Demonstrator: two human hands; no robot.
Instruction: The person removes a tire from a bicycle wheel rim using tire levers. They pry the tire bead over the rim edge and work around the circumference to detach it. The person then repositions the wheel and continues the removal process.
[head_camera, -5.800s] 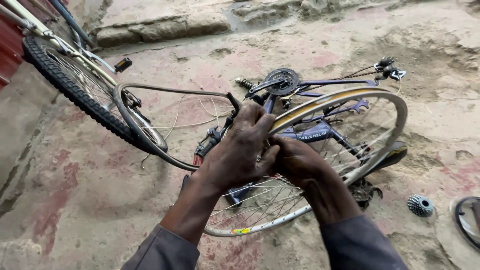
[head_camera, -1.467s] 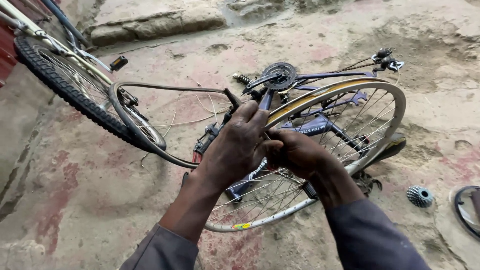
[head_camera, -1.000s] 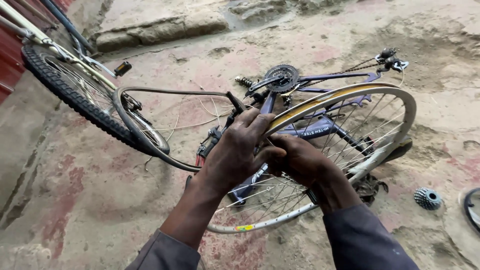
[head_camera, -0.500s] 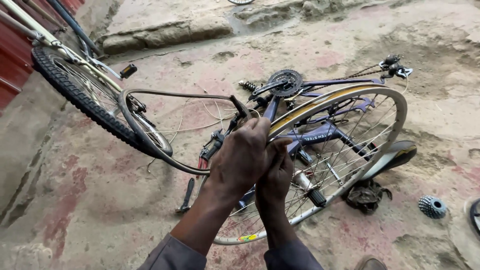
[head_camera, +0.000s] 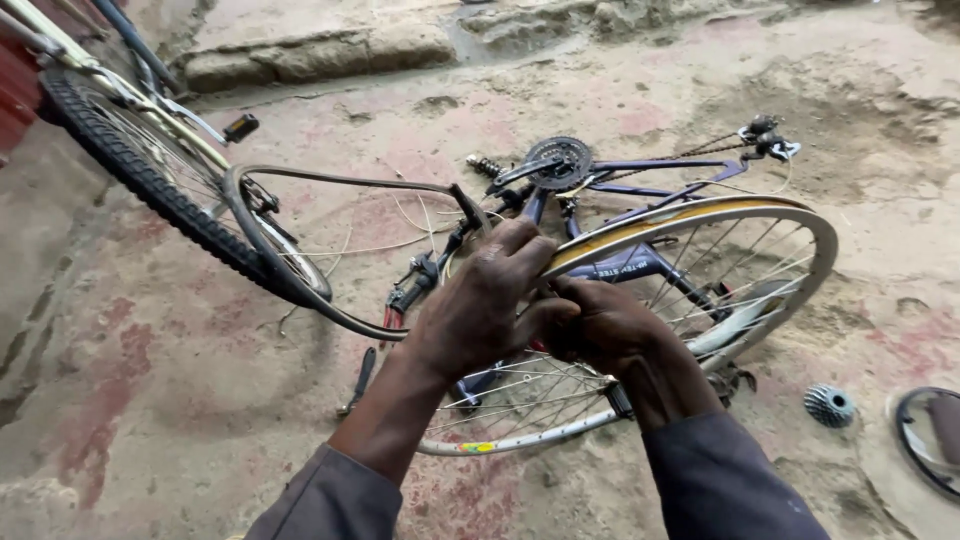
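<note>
At frame centre, the left hand (head_camera: 490, 300) closes its grip on the wheel rim (head_camera: 700, 215); the right hand (head_camera: 600, 325) is clenched beside it, contents hidden. The rim looks stiff and light, best held at its edge. Beyond lie the tyre (head_camera: 270, 265) and blue bicycle frame (head_camera: 650, 165).

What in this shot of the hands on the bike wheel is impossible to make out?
All in the head view:
- Rim section under the left hand: covered by that hand.
- Right hand fingertips and whatever they pinch: hidden behind the left hand.
- Second bicycle: cut off by the top-left edge.
- Round object: cut off by the right edge.
- Small cog cluster: too small to count teeth.
</note>
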